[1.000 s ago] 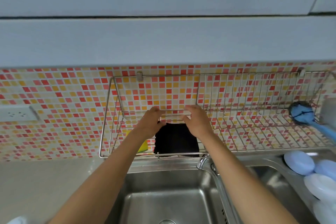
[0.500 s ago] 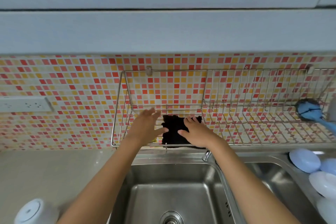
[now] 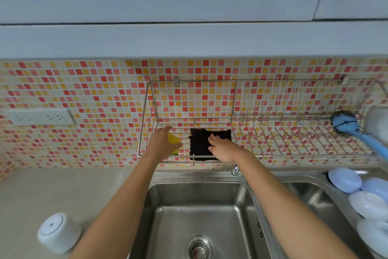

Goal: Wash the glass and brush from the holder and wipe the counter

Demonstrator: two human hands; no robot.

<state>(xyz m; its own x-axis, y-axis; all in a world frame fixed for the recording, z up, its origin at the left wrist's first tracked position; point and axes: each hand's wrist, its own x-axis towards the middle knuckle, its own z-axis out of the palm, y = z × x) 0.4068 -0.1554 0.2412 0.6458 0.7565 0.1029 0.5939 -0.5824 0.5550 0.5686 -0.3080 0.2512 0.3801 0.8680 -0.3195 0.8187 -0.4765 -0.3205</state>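
Observation:
A wire holder point(image 3: 147, 116) hangs on the tiled wall above the sink. A black cloth point(image 3: 199, 145) lies flat in its left section, and my right hand point(image 3: 223, 150) rests on the cloth's right part with fingers spread. To the cloth's left, my left hand point(image 3: 160, 142) reaches into the holder and closes on a yellow sponge point(image 3: 174, 140). The blue brush point(image 3: 344, 124) lies at the holder's right end, handle pointing right and down. A pale glass point(image 3: 378, 123) stands beside it at the frame edge, blurred.
A steel sink point(image 3: 201, 216) with a drain lies below my arms, its tap point(image 3: 235, 169) under my right wrist. Several pale plates point(image 3: 344, 180) are stacked in the right basin. An upturned white cup point(image 3: 58, 232) sits on the beige counter point(image 3: 63, 187). A socket strip point(image 3: 39, 116) is on the left wall.
Both hands came down from the holder's inner rail. The right one settled on the black cloth, and the left shifted left onto the yellow sponge, which now shows more.

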